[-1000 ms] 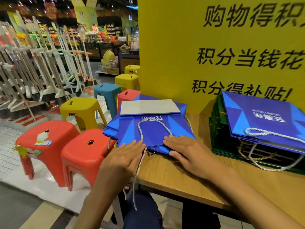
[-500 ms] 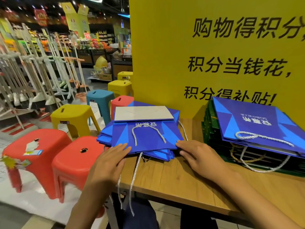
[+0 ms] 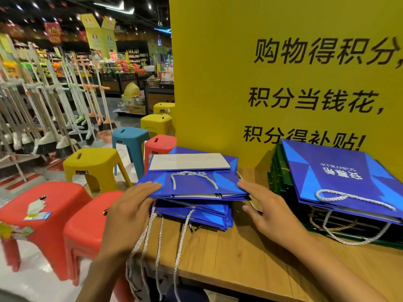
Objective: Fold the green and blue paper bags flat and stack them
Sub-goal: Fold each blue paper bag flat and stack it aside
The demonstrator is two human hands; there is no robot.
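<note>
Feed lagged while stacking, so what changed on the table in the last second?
The left hand and right hand slid from pressing flat on the top blue bag out to its near corners, took hold and raised its near edge off the blue pile. The right-hand pile stayed put.

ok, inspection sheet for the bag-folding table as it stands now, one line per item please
Surface: wooden table, light planks.
Job's things: top blue bag, folded flat, held just over the blue stack; green bags piled at right with a second blue bag on top.
Clutter: label scraps on a red stool.
Grippers: left hand holds the top blue bag's left corner; right hand pinches its right edge.
Cables: nothing seen; rope handles hang over the table's edge.
Surroundings: yellow sign behind; plastic stools and a broom rack at left.
</note>
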